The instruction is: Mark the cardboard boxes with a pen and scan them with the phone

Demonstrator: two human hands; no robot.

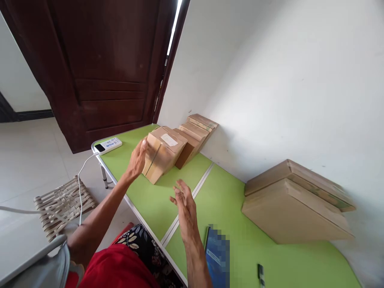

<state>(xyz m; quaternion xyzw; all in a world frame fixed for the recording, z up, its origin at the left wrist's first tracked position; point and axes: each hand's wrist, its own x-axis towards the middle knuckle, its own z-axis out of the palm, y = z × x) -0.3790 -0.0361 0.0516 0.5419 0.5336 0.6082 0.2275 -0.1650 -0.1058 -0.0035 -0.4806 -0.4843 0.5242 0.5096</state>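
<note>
My left hand (pixel 138 160) rests with its fingers stretched along the left side of a cardboard box (pixel 163 150). This box has a white label on top and a dark line down its front. My right hand (pixel 185 204) is in the air over the green table (pixel 144 204), apart from the box, its fingers spread and slightly bent, with nothing in them. Right behind the labelled box stand a brown cardboard box (pixel 190 146) and a further cardboard box (pixel 205 122), lined up along the wall.
Two larger cardboard boxes (pixel 288 208) lean against the wall at right. A partly pixelated tablet-like screen (pixel 213 256) and a marker (pixel 261 275) lie near my right arm. A white device (pixel 108 145) with a cable sits at the table's left corner, above a woven stool (pixel 64 204).
</note>
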